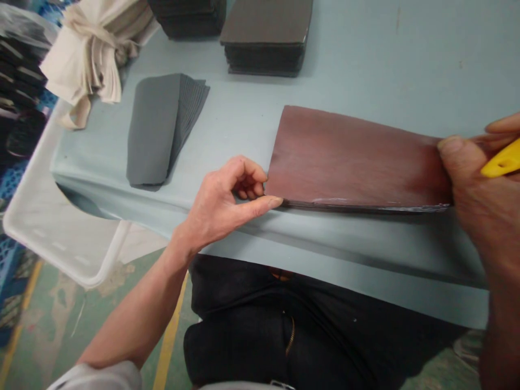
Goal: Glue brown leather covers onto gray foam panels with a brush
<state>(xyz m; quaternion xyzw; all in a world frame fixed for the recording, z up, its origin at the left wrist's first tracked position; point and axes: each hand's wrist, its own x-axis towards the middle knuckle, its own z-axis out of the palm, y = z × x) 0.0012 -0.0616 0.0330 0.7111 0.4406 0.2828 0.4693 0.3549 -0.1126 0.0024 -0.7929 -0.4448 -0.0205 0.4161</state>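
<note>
A stack of thin reddish-brown sheets point(349, 157), leather-like and glossy, lies along the near edge of the table. My left hand point(227, 200) pinches its near left corner, thumb on top and fingers curled at the side. At the right end, my right hand point(473, 173) grips the stack with its thumb over the top sheet. A yellow handle point(504, 160) with a hole in its end also sits in my right hand; the rest of that tool is out of frame. The sheets' near edges look slightly wet or shiny.
Fanned grey sheets point(154, 130) lie left on the pale green table cover point(385, 59). Two dark stacks, one a grey-brown pile point(266, 27), stand at the back. Tied beige cloth strips point(95, 49) rest at the far left, above a white plastic tray point(57, 233).
</note>
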